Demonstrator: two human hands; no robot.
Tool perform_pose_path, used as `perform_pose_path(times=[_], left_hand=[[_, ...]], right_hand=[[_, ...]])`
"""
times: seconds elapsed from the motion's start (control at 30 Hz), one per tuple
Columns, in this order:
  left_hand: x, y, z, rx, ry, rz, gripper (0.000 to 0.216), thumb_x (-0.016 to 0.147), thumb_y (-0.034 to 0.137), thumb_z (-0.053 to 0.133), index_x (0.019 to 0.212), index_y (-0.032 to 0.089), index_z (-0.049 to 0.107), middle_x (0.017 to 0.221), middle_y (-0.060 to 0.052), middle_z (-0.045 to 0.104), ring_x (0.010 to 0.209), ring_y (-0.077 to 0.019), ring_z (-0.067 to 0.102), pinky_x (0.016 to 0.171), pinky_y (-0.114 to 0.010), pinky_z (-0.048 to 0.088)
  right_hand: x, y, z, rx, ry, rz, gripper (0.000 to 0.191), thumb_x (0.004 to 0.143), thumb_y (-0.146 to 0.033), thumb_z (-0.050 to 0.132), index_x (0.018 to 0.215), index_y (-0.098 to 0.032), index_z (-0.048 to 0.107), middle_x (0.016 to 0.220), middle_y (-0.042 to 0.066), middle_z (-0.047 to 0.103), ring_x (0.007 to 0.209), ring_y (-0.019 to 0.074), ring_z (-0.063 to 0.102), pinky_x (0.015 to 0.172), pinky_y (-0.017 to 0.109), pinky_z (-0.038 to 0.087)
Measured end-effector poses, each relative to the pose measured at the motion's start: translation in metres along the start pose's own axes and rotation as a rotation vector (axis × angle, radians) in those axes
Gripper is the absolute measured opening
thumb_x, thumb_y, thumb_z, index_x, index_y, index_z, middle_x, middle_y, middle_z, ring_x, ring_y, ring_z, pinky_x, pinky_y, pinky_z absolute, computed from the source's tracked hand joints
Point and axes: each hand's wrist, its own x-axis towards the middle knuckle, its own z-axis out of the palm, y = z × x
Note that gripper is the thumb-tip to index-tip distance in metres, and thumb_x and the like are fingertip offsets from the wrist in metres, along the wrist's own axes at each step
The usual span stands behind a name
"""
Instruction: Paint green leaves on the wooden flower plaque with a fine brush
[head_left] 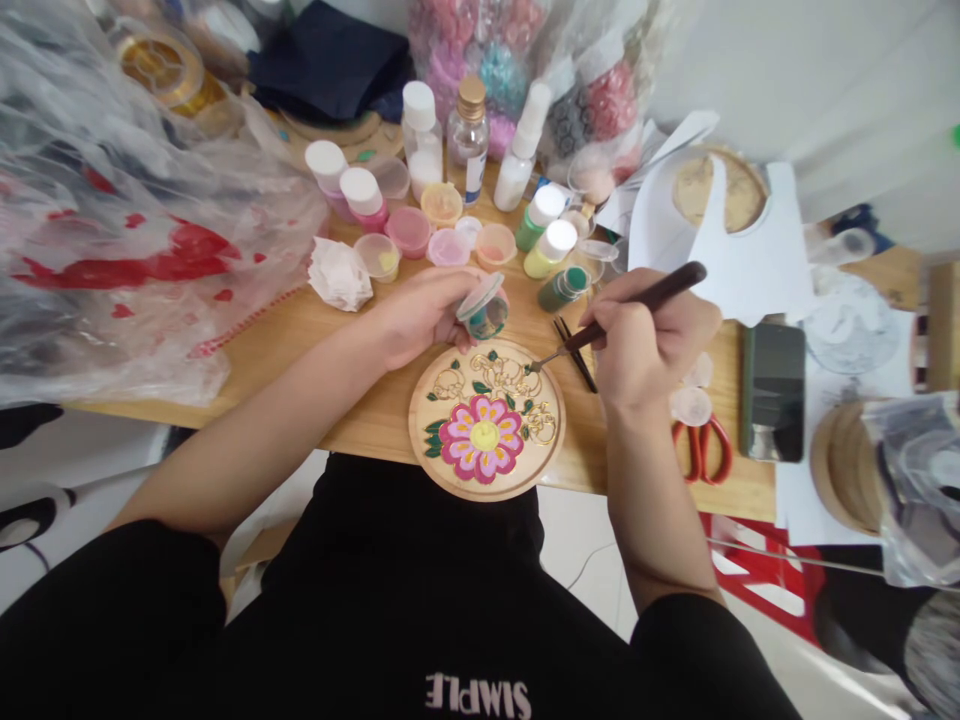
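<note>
My right hand point(637, 335) is closed around a dark-handled tool with a thin metal neck, a small spatula point(585, 338) by its look. Its tip is at a small green leaf near the upper right of a round wooden board point(427, 465). On the board is a pink flower point(484, 437) with a yellow centre, green leaves and gold wire curls. Above the board my left hand point(435, 318) grips a small clear cup point(487, 318) of green stuff, its lid tipped up. The board's lower edge juts past the table edge.
Behind the hands stand several small cups point(409, 232) and white-capped bottles point(424, 130). An uncapped green bottle point(561, 290) and black tweezers point(576, 355) lie near the right hand. Further right are red-handled scissors point(701, 450) and a phone point(772, 392). Crumpled tissue point(339, 273) and plastic bags point(150, 220) are left.
</note>
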Motion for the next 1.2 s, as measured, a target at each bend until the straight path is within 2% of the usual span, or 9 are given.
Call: perform_pose_path(times=[0.33,0.53,0.77,1.0,1.2], left_hand=[[0.0013,-0.0028,-0.0029,0.0,-0.025,0.004,0.025,0.091,0.01,0.05,0.07,0.012,0.064,0.061,0.0,0.06,0.045,-0.0072,0.052,0.042,-0.016,0.041],[0.0001,-0.0001,0.0006,0.011,0.025,-0.015,0.03,0.091,0.006,0.044,0.069,0.012,0.064,0.06,-0.001,0.058,0.044,-0.0082,0.052,0.039,-0.018,0.041],[0.0014,-0.0038,-0.0044,-0.019,-0.028,0.021,0.021,0.089,0.015,0.056,0.072,0.012,0.066,0.062,-0.001,0.061,0.046,-0.0071,0.053,0.042,-0.016,0.042],[0.0005,-0.0016,-0.0015,-0.012,0.0,0.003,0.026,0.089,0.009,0.046,0.071,0.012,0.065,0.06,-0.001,0.06,0.045,-0.0081,0.052,0.04,-0.017,0.041],[0.0009,-0.0026,-0.0033,-0.022,-0.019,0.011,0.022,0.089,0.012,0.053,0.072,0.012,0.066,0.061,0.0,0.06,0.046,-0.0073,0.054,0.042,-0.016,0.041]], right_hand=[[0.0007,0.0013,0.0022,0.028,-0.007,-0.087,0.026,0.08,-0.012,0.049,0.056,-0.021,0.052,0.049,-0.004,0.048,0.044,0.0097,0.045,0.044,0.028,0.036],[-0.0003,0.0029,0.0015,0.047,-0.036,-0.111,0.025,0.08,-0.012,0.05,0.059,-0.022,0.055,0.052,-0.004,0.05,0.045,0.0096,0.047,0.045,0.028,0.039],[-0.0005,0.0041,0.0001,-0.012,-0.077,-0.198,0.022,0.082,-0.016,0.05,0.061,-0.023,0.054,0.054,-0.003,0.052,0.046,0.0104,0.048,0.045,0.028,0.041],[-0.0016,0.0047,-0.001,0.021,-0.108,-0.217,0.018,0.076,-0.012,0.049,0.063,-0.023,0.055,0.055,-0.002,0.053,0.047,0.0113,0.049,0.045,0.029,0.04],[-0.0008,0.0027,-0.0008,0.008,-0.109,-0.233,0.018,0.075,-0.012,0.049,0.063,-0.023,0.054,0.055,-0.003,0.053,0.048,0.0107,0.049,0.045,0.029,0.038]])
